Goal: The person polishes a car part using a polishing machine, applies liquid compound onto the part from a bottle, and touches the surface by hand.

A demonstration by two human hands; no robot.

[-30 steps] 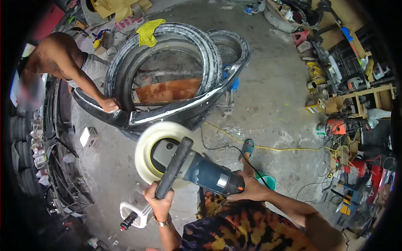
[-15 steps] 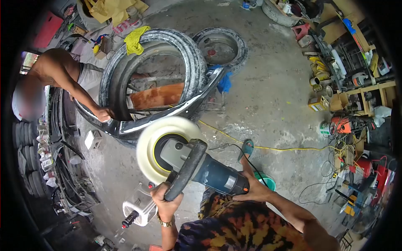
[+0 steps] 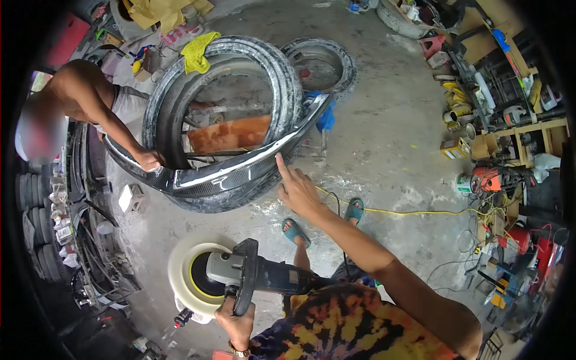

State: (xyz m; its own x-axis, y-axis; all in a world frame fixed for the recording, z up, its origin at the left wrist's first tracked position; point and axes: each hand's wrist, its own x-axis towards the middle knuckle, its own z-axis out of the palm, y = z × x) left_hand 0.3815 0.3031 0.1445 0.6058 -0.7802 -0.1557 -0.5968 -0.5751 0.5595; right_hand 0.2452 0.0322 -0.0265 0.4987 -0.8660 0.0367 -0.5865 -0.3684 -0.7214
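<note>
1. In the head view, the polisher (image 3: 279, 276) is just ahead of the left hand (image 3: 234, 324), with its round cream pad (image 3: 180, 264) to the left of this hand. I judge it heavy, mostly at the head, with a stiff body and a softer pad. The good places for holding seem to be the loop handle (image 3: 246, 279) and the rear body.
2. The left hand is closed around the lower part of the loop handle.
3. The right hand (image 3: 300, 192) is away from the polisher and holds nothing visible; its index finger is stretched out, the other fingers are partly spread.
4. Its fingertip is at the edge of the dark glossy panel (image 3: 231, 174); I cannot tell if they touch. The panel looks stiff and smooth, perhaps easy to scratch.
</note>
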